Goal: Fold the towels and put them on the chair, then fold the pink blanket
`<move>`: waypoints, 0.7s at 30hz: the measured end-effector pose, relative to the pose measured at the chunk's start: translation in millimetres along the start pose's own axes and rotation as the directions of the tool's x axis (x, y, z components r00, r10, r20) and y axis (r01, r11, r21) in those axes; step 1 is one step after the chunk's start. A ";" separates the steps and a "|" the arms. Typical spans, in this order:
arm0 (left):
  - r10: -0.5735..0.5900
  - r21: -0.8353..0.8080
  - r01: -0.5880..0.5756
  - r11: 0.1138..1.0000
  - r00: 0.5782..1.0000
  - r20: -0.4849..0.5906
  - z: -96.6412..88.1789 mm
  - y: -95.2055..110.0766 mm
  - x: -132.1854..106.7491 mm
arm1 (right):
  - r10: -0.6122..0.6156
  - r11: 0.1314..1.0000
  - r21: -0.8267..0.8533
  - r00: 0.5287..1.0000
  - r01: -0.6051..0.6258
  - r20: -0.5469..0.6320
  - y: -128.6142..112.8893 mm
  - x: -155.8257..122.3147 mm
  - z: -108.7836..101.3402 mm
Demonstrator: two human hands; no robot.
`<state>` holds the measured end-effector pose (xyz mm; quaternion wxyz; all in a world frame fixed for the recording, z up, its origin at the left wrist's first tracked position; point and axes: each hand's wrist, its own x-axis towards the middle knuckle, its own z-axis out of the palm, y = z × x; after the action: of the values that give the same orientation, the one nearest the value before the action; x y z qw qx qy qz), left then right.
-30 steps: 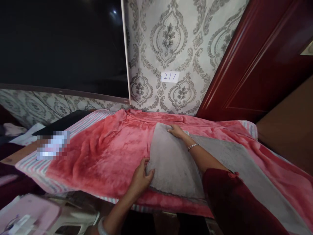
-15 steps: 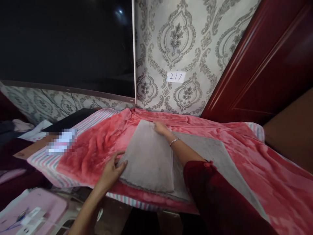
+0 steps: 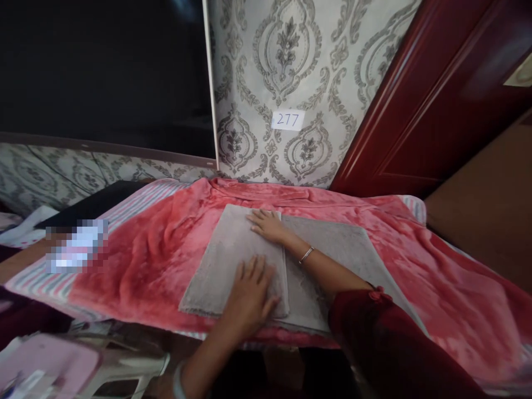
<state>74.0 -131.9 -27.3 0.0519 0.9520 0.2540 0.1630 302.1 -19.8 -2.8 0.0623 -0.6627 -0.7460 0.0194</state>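
Below the grey-and-white patterned wallpaper (image 3: 286, 83) spreads a coral-pink plush blanket with striped edges (image 3: 137, 271). On it lies a soft grey rectangular cloth (image 3: 216, 277), its long axis running side to side, its left part layered over the rest. That layered part sits directly under both hands: the right hand (image 3: 268, 224) by its far edge, the left hand (image 3: 250, 293) nearer the person. Each grip is released, palm down, grasping nothing. The left hand is slightly blurred; the dark red right sleeve (image 3: 374, 327) hides the cloth's near right portion.
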 end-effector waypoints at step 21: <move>0.181 0.069 -0.180 0.981 0.984 0.003 24.1 14.7 -9.7 | 0.184 0.978 0.092 0.982 -0.186 0.035 28.0 1.9 -7.1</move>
<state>81.0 -149.8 -50.0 0.0034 0.9720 0.1723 0.1599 330.3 -14.9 1.3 0.0817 -0.7251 -0.6802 0.0691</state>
